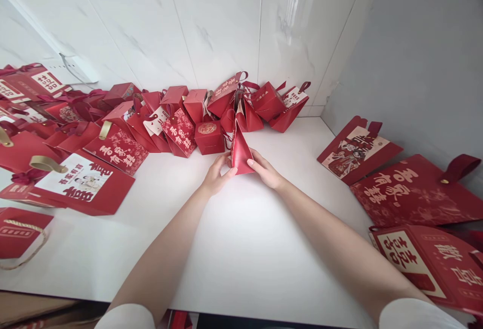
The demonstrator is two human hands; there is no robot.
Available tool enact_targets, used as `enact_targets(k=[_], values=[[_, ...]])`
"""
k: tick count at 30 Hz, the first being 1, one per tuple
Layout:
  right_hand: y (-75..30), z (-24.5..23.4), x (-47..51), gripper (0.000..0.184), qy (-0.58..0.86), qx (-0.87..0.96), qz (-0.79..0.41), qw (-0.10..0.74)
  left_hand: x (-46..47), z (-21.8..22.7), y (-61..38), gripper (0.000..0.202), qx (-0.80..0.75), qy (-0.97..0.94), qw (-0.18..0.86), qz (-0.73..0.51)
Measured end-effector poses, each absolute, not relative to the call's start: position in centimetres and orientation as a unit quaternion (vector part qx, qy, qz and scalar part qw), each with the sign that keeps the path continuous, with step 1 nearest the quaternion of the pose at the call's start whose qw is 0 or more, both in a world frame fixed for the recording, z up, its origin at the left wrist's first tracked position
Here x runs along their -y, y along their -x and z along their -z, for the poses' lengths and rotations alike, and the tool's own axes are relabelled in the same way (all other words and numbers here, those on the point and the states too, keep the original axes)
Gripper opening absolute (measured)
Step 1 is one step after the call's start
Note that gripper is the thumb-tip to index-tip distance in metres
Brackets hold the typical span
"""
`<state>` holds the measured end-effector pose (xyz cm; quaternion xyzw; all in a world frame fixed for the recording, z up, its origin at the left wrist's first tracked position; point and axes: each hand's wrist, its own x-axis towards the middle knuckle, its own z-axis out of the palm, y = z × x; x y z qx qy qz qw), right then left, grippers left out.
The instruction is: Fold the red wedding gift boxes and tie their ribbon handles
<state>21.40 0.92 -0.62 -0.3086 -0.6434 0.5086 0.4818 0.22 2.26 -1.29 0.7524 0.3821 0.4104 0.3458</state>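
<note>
Both arms reach forward over the white tabletop to a red paper gift box [242, 150], whose plain triangular side faces me and narrows toward the top. My left hand [219, 173] grips its lower left, the thumb against the near face. On the other side, my right hand [264, 169] holds the lower right edge with the thumb pressed on the same face. The fingers behind the box are mostly hidden. Right behind it stand more red gift boxes [247, 117], and a small red box with a gold round print [209, 137] sits just to the left.
A long row of red boxes [179, 133] lines the tiled wall [219, 27] and spreads to the left. Large red gift boxes lie at left [116, 193] and at right [418, 190], beside a grey wall [422, 67]. The white table [241, 248] ends at a near edge.
</note>
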Motion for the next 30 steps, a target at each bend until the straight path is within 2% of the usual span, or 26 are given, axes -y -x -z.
enact_targets(k=[5, 22, 30], values=[[-21.36, 0.43, -0.83, 0.056, 0.304, 0.646, -0.509, 0.481, -2.17, 1.11, -0.33, 0.055, -0.391, -0.757, 0.329, -0.407], [-21.33, 0.45, -0.87, 0.053, 0.307, 0.645, -0.506, 0.484, -2.17, 0.87, -0.37, 0.035, -0.382, -0.766, 0.321, -0.406], [-21.37, 0.52, -0.86, 0.054, 0.312, 0.645, -0.505, 0.482, -2.25, 1.02, -0.3, 0.048, -0.386, -0.769, 0.317, -0.4]])
